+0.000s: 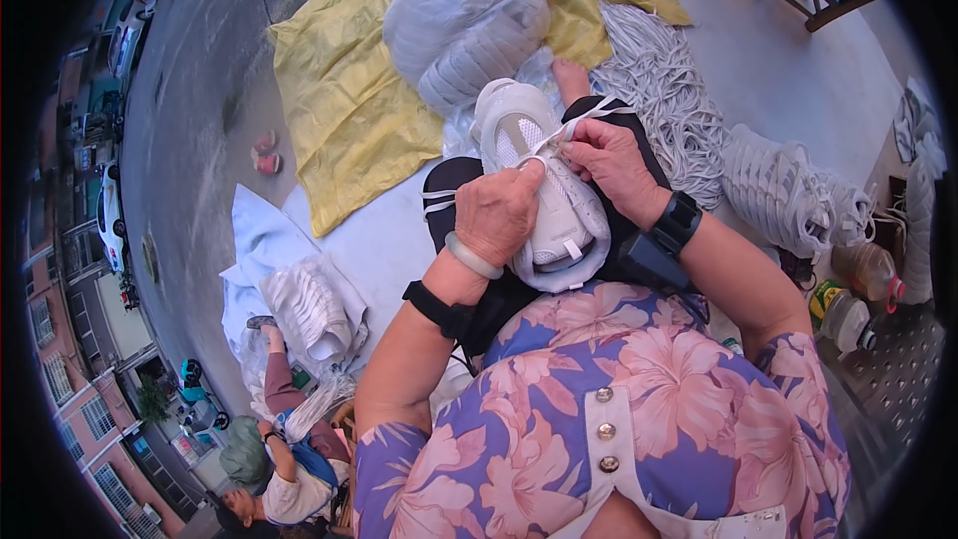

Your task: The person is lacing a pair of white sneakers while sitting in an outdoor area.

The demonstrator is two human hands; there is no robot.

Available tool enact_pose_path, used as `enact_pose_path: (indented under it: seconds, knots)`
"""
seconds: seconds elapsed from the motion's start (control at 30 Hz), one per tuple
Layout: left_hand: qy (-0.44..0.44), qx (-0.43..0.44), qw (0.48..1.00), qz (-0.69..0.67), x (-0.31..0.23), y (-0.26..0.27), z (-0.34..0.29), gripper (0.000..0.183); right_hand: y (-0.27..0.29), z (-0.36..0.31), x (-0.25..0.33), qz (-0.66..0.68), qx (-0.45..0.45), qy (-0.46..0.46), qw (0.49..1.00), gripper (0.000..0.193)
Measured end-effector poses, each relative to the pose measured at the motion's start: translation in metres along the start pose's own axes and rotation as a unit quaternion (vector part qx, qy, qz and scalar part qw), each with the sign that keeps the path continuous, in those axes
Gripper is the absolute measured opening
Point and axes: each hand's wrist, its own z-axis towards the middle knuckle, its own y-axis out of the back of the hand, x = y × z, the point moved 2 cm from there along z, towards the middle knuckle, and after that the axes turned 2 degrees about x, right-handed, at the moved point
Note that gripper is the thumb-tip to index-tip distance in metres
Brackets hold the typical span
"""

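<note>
A white sneaker (574,225) rests on my lap, its toe away from me and its heel opening near my belly. My left hand (497,208) is closed at the left side of the shoe, thumb and fingers pinching a white shoelace. Opposite it, my right hand (619,162) pinches the shoelace (574,127) over the eyelets, and a length of it stretches out past the fingers. The two hands are close together above the tongue. Part of the lacing is hidden by my fingers.
Beyond my knees lies a plastic bag of white shoes (469,30) on a yellow sheet (349,90). A heap of white laces (664,90) spreads to the right, beside stacked white shoes (773,185). Plastic bottles (843,314) stand at right. Another person (299,484) sits at lower left.
</note>
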Motion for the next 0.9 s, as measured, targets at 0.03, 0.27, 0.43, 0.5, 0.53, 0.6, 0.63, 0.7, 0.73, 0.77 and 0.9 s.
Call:
enact_pose_path:
  seconds: [0.03, 0.27, 0.43, 0.5, 0.53, 0.6, 0.63, 0.7, 0.73, 0.77, 0.9]
  knots:
    - [-0.002, 0.001, 1.0, 0.001, 0.0, 0.0, -0.001, 0.024, -0.001, 0.0, 0.0, -0.023, -0.006, 0.014, 1.0, 0.005]
    - [-0.007, 0.008, 1.0, 0.013, -0.001, -0.001, -0.001, 0.015, -0.001, -0.003, 0.0, -0.042, 0.0, 0.029, 0.999, 0.005]
    - [-0.004, 0.015, 1.0, 0.014, -0.003, 0.0, 0.002, 0.014, -0.001, -0.001, -0.003, -0.056, -0.005, 0.057, 0.997, 0.005]
    - [-0.001, 0.019, 1.0, 0.014, -0.003, -0.001, 0.001, 0.014, -0.001, 0.0, -0.008, -0.066, -0.01, 0.07, 0.995, 0.005]
    - [0.008, 0.015, 1.0, 0.011, -0.001, -0.002, -0.001, 0.021, -0.002, 0.0, -0.007, -0.139, -0.022, 0.141, 0.98, 0.004]
    - [0.018, 0.01, 1.0, 0.009, 0.0, -0.003, -0.002, 0.029, -0.006, -0.001, -0.003, -0.21, -0.031, 0.211, 0.954, 0.004]
    - [0.012, 0.003, 1.0, 0.0, -0.001, -0.003, -0.002, 0.029, -0.009, -0.004, 0.001, -0.293, -0.027, 0.269, 0.917, 0.004]
    - [0.007, -0.006, 1.0, -0.006, -0.001, -0.002, -0.002, 0.029, -0.014, -0.006, 0.004, -0.371, -0.021, 0.327, 0.869, 0.005]
    - [0.031, -0.024, 0.999, -0.013, 0.001, -0.002, -0.005, 0.026, -0.016, -0.004, 0.003, -0.376, -0.018, 0.327, 0.867, 0.004]
    - [0.054, -0.043, 0.997, -0.018, 0.003, -0.001, -0.006, 0.024, -0.017, -0.003, 0.003, -0.381, -0.015, 0.328, 0.864, 0.004]
    - [0.277, -0.059, 0.886, -0.368, 0.036, 0.007, -0.031, 0.014, -0.012, -0.003, -0.002, -0.358, -0.025, 0.287, 0.888, 0.006]
